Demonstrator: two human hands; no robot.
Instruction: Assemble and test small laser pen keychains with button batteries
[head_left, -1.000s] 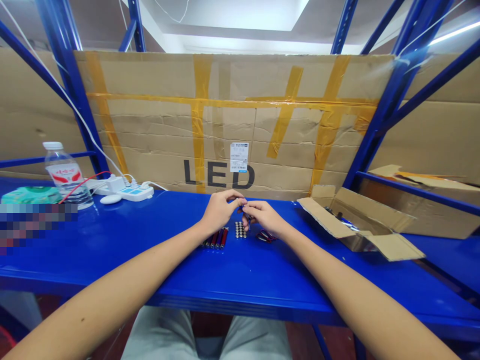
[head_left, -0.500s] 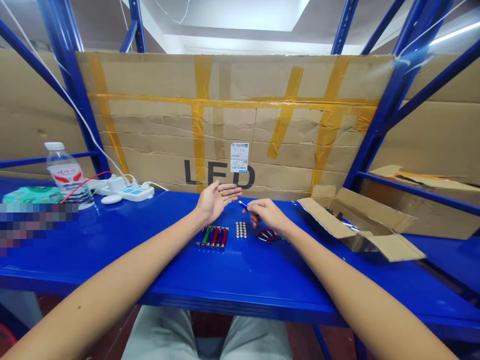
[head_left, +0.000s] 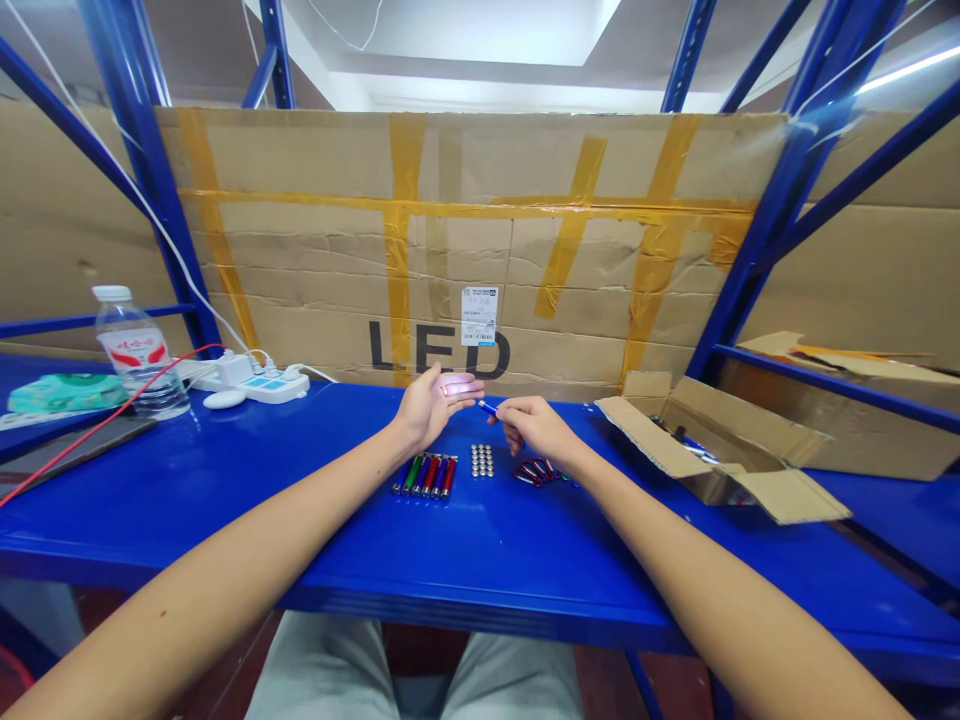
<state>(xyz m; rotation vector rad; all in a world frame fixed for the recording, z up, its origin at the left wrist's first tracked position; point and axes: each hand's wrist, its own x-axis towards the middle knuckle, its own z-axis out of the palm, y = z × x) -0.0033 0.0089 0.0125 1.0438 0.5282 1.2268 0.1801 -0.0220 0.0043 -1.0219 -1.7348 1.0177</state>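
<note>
My right hand (head_left: 527, 424) is closed on a small blue flashlight (head_left: 489, 408), whose front end points left at my other palm. My left hand (head_left: 435, 405) is held up with its fingers stretched out and holds nothing; a pinkish-white glow lies across its fingers. Below it on the blue table stands a row of several metallic tubes (head_left: 426, 476) in blue, green, purple and red. Just right of them, small silver button-like discs (head_left: 481, 461) lie in a grid. A heap of coloured carabiner clips (head_left: 534, 471) sits under my right hand.
An open cardboard box (head_left: 675, 440) with some items inside stands on the right. At the left are a water bottle (head_left: 139, 355), a power strip (head_left: 274, 385), a green packet (head_left: 67, 392) and a dark flat device (head_left: 82, 445). A large cardboard sheet (head_left: 300, 270) rises behind.
A bright glow now shows on the fingers of my left hand, where none was before. Both hands have otherwise barely moved.
</note>
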